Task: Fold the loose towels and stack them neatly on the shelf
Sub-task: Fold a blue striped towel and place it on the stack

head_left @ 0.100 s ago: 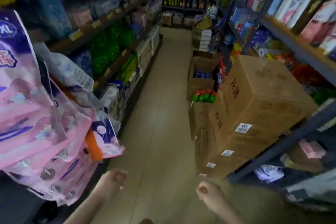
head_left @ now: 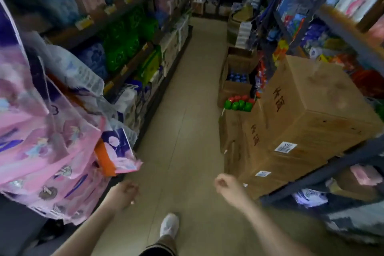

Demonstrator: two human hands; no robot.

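With both the left hand (head_left: pixel 124 192) and right hand (head_left: pixel 225 185) loosely curled and holding nothing, a swinging arm could snag the pink packs (head_left: pixel 47 151) overhanging the shelf edge.

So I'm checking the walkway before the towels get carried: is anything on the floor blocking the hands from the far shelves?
No towels show. Cardboard boxes crowd the right side; the middle floor looks open. Both hands, left and right, hold nothing.
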